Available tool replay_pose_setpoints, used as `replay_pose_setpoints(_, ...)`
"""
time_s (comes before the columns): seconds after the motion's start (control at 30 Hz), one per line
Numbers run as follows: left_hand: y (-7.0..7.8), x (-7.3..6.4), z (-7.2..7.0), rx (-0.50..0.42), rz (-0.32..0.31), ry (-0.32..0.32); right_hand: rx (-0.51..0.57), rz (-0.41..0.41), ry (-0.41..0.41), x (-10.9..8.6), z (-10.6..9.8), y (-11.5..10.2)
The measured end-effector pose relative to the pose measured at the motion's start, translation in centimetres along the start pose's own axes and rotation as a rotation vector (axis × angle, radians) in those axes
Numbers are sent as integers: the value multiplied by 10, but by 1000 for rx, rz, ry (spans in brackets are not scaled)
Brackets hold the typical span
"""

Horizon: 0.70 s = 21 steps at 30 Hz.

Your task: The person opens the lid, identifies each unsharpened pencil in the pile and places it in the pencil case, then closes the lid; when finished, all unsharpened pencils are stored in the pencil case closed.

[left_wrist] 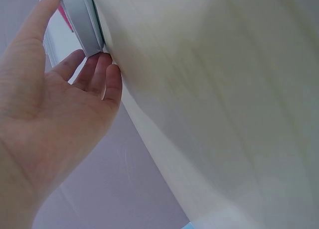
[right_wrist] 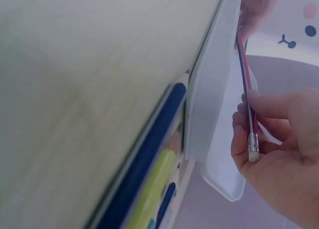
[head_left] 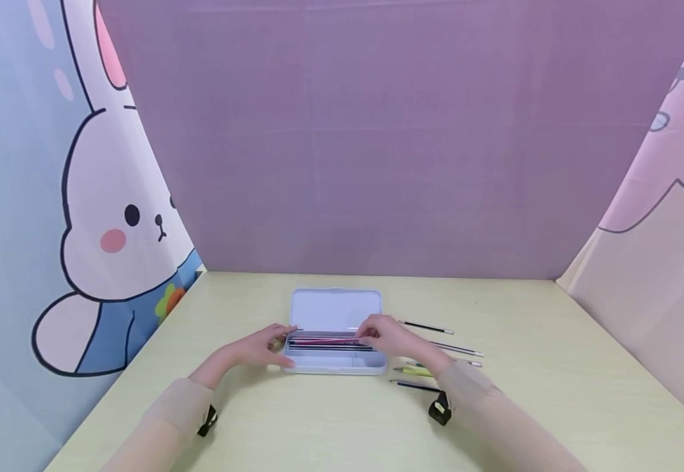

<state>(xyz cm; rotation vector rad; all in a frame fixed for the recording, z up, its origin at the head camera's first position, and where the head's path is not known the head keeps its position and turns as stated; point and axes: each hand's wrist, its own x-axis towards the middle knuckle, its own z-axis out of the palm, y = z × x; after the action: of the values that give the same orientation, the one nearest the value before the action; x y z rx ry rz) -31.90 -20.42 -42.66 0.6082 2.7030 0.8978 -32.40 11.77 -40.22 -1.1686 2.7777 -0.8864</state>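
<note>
A white pencil case lies with its lid raised at the back. Several dark pencils lie lengthwise inside it. My left hand holds the case's left end, thumb and fingers spread around the corners; in the left wrist view the fingertips touch the end wall. Over the case's right part, my right hand pinches a red-and-black striped pencil near its white eraser end. That pencil slants over the open case, and its far end reaches toward the left hand.
Right of the case lie several loose pencils, among them a black one, a yellow-green one and a dark blue one. A purple cloth hangs behind the pale table, with printed cloths at both sides.
</note>
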Motion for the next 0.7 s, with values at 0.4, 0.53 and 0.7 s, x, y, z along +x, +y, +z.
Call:
replay_pose_setpoints(0.4, 3, -2, 1, 1, -5, 5, 54, 37, -12, 10, 10, 6)
replay_pose_setpoints(0.53, 3, -2, 1, 5, 5, 6, 59, 60, -13, 10, 11, 5)
replay_pose_setpoints(0.7, 0, -1, 1, 14, 32, 6, 53, 59, 6, 11, 9, 5)
